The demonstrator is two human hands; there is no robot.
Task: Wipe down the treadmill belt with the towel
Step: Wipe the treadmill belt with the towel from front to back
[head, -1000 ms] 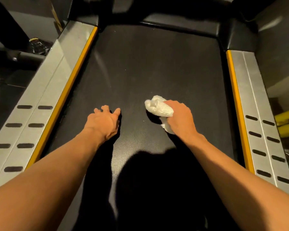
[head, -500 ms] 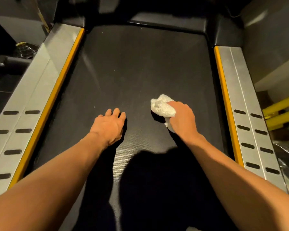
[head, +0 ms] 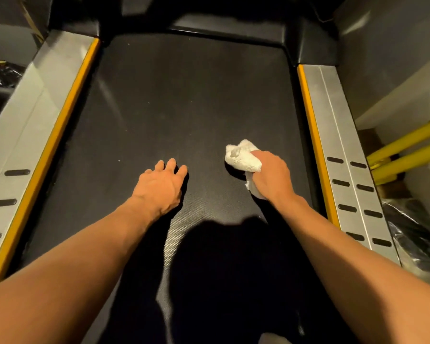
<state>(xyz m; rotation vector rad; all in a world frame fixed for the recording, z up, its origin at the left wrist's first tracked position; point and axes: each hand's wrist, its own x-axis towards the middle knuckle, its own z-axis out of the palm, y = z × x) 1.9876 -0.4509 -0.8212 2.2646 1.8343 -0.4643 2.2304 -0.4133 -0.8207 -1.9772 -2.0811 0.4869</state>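
- Right now the right hand [head: 271, 173] grips a bunched white towel [head: 242, 157], pressing it onto the black treadmill belt [head: 184, 95]; most of the cloth sticks out ahead of the knuckles.
- Left hand [head: 160, 187] rests flat on the belt, fingers spread, well apart from the towel.
- Silver side rails [head: 343, 145] flank the belt.

- One head-worn wide-angle view; it faces forward and steeply down along the black textured treadmill belt [head: 184, 108]
- Close above the belt; the silver yellow-edged left rail [head: 20, 145] and the silver yellow-edged right rail [head: 343, 150] frame its sides
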